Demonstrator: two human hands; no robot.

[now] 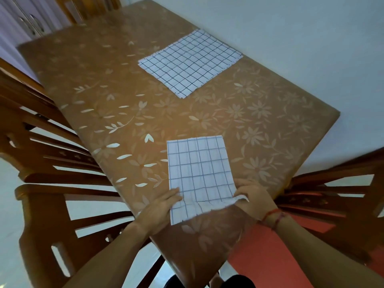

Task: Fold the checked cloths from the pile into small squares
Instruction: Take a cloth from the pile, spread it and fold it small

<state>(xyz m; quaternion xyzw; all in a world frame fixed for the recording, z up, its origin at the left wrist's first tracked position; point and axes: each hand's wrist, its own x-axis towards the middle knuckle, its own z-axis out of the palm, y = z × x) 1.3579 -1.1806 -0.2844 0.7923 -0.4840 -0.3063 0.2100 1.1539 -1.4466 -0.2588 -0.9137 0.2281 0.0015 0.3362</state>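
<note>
cloth (pixel 199 167) lies at near edge of table (pixel 104 90), folded to a rectangle, not yet a small square. left hand (pixel 160 206) and right hand (pixel 253 196) pinch its near corners. pile (pixel 190 62) sits well apart, flat, looks unfolded; most work left.

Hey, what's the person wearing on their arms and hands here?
Both forearms are bare, with no sleeves or gloves in view. The right hand has thin red thread bands tied around its wrist; the left hand has nothing visible on its wrist.
</note>
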